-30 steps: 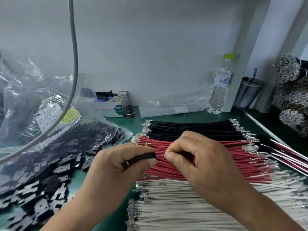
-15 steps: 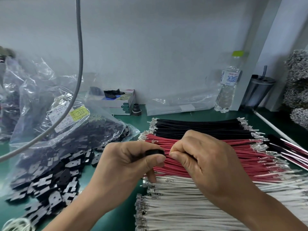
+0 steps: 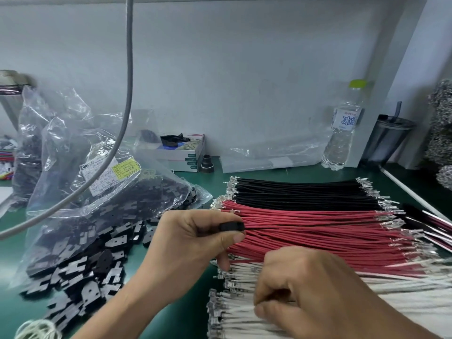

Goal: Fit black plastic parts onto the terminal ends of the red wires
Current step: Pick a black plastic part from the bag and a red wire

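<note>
A black plastic part (image 3: 231,226) sits pinched in the left hand (image 3: 195,241) fingers, over the red wires (image 3: 318,231) on the green tabletop (image 3: 14,231). The right hand (image 3: 310,292) curls over white wires (image 3: 244,311); whether its fingers grip anything is hidden. A grey wall (image 3: 244,81) stands behind.

Parts bag (image 3: 102,192) left, wires (image 3: 318,231) right.
</note>
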Motion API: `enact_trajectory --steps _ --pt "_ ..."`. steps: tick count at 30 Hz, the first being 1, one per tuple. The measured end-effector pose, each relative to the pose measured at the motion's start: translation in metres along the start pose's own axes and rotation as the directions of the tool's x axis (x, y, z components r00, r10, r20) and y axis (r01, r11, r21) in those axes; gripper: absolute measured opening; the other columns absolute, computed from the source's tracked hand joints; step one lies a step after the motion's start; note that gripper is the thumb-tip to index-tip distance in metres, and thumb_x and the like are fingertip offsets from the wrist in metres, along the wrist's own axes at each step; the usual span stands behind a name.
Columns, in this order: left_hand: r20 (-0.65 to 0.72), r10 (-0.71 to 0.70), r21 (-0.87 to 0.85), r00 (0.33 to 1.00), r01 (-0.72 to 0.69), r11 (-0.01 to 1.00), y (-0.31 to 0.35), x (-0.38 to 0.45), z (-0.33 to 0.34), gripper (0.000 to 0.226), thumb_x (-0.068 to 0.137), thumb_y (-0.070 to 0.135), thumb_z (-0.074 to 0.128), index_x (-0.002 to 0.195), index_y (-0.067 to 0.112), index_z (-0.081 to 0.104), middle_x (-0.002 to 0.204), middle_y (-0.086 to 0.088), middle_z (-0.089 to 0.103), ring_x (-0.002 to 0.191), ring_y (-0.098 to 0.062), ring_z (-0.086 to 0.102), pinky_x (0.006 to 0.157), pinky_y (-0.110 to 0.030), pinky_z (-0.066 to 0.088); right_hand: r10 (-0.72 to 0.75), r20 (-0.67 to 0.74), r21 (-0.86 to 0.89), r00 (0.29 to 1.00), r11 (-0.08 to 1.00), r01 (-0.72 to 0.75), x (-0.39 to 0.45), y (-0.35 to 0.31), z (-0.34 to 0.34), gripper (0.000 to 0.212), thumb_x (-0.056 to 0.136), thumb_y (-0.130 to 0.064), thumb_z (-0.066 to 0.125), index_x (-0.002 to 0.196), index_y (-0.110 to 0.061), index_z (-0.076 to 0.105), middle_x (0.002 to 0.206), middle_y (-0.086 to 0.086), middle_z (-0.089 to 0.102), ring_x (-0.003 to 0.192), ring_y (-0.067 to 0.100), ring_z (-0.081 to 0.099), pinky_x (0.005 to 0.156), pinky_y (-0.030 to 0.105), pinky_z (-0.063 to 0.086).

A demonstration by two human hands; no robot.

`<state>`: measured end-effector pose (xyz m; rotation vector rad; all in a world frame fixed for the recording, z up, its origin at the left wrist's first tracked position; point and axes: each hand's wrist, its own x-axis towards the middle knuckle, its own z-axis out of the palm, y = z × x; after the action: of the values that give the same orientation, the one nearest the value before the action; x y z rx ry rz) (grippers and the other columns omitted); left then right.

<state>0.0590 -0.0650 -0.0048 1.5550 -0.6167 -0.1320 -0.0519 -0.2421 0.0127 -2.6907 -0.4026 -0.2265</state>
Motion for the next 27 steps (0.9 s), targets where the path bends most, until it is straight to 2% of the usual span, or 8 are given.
enact_trajectory --steps 3,7,11,13,15,17,20,27 --pt "0.011 -0.021 -0.027 1.000 0.022 0.999 0.001 0.000 0.000 0.020 0.068 0.011 0.085 0.085 0.021 0.085 0.070 -0.014 0.076 0.044 -0.025 0.065 0.044 -0.015 0.045 0.018 -0.067 0.025 0.998 1.000 -0.017 0.000 -0.001 0.000 0.018 0.090 -0.052 0.056 0.103 -0.041 0.058 0.100 -0.026 0.054 0.095 -0.008 0.050 0.070 0.008 0.034" --pt "0.003 -0.053 -0.043 0.999 0.053 0.998 0.000 0.002 -0.001 0.021 0.067 0.017 0.085 0.088 0.021 0.085 0.065 -0.021 0.073 0.044 -0.025 0.065 0.042 -0.020 0.041 0.077 -0.352 0.175 0.933 0.984 -0.016 0.002 0.003 -0.009 0.010 0.088 -0.039 0.056 0.086 -0.033 0.064 0.091 -0.011 0.058 0.081 0.011 0.058 0.066 0.022 0.044" --pt "0.024 -0.069 -0.069 0.997 0.071 0.995 0.000 0.001 -0.002 0.026 0.064 0.027 0.086 0.089 0.022 0.084 0.073 -0.021 0.075 0.046 -0.025 0.065 0.043 -0.024 0.036 0.086 -0.544 0.138 0.835 0.990 -0.012 0.001 -0.001 -0.015 0.008 0.088 -0.029 0.062 0.083 -0.032 0.067 0.081 -0.010 0.057 0.074 0.012 0.058 0.059 0.019 0.042" --pt "0.030 -0.071 -0.080 0.997 0.073 0.994 0.000 0.001 -0.001 0.028 0.064 0.029 0.086 0.091 0.023 0.084 0.077 -0.021 0.076 0.046 -0.026 0.065 0.045 -0.025 0.036 -0.006 -0.624 0.004 0.782 1.000 0.011 0.000 -0.004 -0.026 0.008 0.091 -0.026 0.062 0.085 -0.026 0.068 0.082 -0.013 0.056 0.072 0.011 0.056 0.060 0.019 0.040" --pt "0.026 -0.071 -0.077 0.997 0.073 0.994 -0.001 0.001 -0.001 0.027 0.065 0.029 0.086 0.091 0.023 0.084 0.077 -0.021 0.076 0.047 -0.026 0.066 0.045 -0.025 0.037 -0.126 -0.644 -0.187 0.755 0.982 0.005 0.000 -0.005 -0.036 0.012 0.094 -0.025 0.061 0.085 -0.023 0.069 0.084 -0.010 0.056 0.072 0.010 0.054 0.062 0.022 0.040" --pt "0.031 -0.073 -0.080 0.997 0.075 0.994 -0.001 0.000 -0.002 0.026 0.065 0.029 0.086 0.090 0.022 0.084 0.077 -0.019 0.076 0.047 -0.025 0.066 0.043 -0.024 0.039 -0.176 -0.611 -0.304 0.772 0.952 -0.023 0.004 -0.003 -0.034 0.013 0.093 -0.025 0.063 0.082 -0.022 0.070 0.082 -0.009 0.055 0.069 0.010 0.053 0.059 0.026 0.041" --pt "0.034 -0.073 -0.111 0.997 0.077 0.991 0.001 0.000 -0.003 0.026 0.065 0.027 0.087 0.089 0.020 0.084 0.078 -0.018 0.077 0.045 -0.023 0.065 0.040 -0.022 0.042 -0.135 -0.580 -0.278 0.803 0.960 -0.040 0.008 0.002 -0.018 0.011 0.088 -0.026 0.067 0.078 -0.023 0.070 0.079 -0.011 0.056 0.066 0.008 0.052 0.051 0.027 0.044" --pt "0.065 -0.069 -0.107 0.996 0.076 0.991 0.001 0.000 -0.006 0.024 0.068 0.024 0.086 0.091 0.019 0.083 0.081 -0.015 0.078 0.046 -0.023 0.066 0.041 -0.023 0.044 -0.088 -0.570 -0.222 0.817 0.974 -0.050 0.011 0.008 -0.011 0.009 0.086 -0.029 0.068 0.078 -0.026 0.069 0.078 -0.013 0.054 0.067 0.006 0.051 0.049 0.028 0.046"
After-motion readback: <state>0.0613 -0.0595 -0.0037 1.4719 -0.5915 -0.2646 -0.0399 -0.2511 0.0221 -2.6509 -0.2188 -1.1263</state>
